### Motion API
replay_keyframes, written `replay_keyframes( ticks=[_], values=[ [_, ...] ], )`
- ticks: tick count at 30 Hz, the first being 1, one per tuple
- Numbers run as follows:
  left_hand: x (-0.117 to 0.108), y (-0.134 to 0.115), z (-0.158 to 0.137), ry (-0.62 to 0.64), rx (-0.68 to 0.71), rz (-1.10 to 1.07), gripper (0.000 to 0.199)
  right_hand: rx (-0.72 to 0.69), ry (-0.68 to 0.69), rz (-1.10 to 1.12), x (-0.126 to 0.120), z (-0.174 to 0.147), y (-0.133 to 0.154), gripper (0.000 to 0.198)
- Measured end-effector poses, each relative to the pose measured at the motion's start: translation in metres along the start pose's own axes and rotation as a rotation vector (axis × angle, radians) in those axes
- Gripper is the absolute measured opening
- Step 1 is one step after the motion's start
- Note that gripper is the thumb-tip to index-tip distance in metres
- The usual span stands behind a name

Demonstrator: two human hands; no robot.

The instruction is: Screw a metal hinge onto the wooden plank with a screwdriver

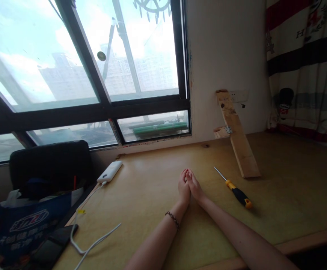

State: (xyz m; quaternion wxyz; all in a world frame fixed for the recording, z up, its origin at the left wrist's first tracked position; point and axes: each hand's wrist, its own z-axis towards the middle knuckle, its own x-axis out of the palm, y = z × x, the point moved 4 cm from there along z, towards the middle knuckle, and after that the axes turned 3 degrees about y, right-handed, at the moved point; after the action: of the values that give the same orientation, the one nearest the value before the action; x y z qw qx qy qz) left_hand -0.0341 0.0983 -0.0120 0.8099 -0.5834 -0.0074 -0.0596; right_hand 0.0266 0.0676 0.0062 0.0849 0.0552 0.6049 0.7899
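Note:
My left hand (184,187) and my right hand (195,187) rest against each other over the middle of the wooden table (140,202). Their fingers are closed and meet at the tips, and no object shows in either hand. A bracelet (173,219) circles my left wrist. Just right of my right hand lies a screwdriver (238,193) with a black and yellow handle, its metal shaft pointing away to the left. Behind it, a wooden board (240,144) leans up toward the wall, with a metal hinge (227,129) joining a shorter wood piece (221,132) to its side.
At the table's left edge lies a white power bank (110,171) with a white cable (81,251) trailing forward. A black chair (50,163) and a blue bag (25,225) stand left of the table. Behind are a window (104,107), a wall socket (239,96) and a patterned curtain (304,75).

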Motion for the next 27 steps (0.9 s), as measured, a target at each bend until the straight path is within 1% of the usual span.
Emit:
replay_keyframes(
  ticks=[7,14,19,22,27],
  values=[
    [0.001,-0.004,0.001,-0.006,-0.020,-0.029,0.030,0.006,-0.003,0.004,-0.001,0.002,-0.002,0.069],
    [0.001,-0.005,-0.001,-0.015,0.014,0.040,0.030,0.010,-0.007,0.019,-0.002,0.002,-0.004,0.067],
    [0.001,-0.012,-0.003,-0.045,-0.018,0.028,0.031,-0.011,0.014,0.033,-0.001,0.003,-0.007,0.068],
    [0.001,-0.016,-0.006,-0.057,-0.046,0.003,0.033,0.000,0.017,0.037,-0.001,0.003,-0.008,0.069],
    [-0.001,-0.021,-0.009,-0.076,-0.060,-0.033,0.031,-0.004,0.027,0.033,0.000,0.002,-0.009,0.066]
  ],
)
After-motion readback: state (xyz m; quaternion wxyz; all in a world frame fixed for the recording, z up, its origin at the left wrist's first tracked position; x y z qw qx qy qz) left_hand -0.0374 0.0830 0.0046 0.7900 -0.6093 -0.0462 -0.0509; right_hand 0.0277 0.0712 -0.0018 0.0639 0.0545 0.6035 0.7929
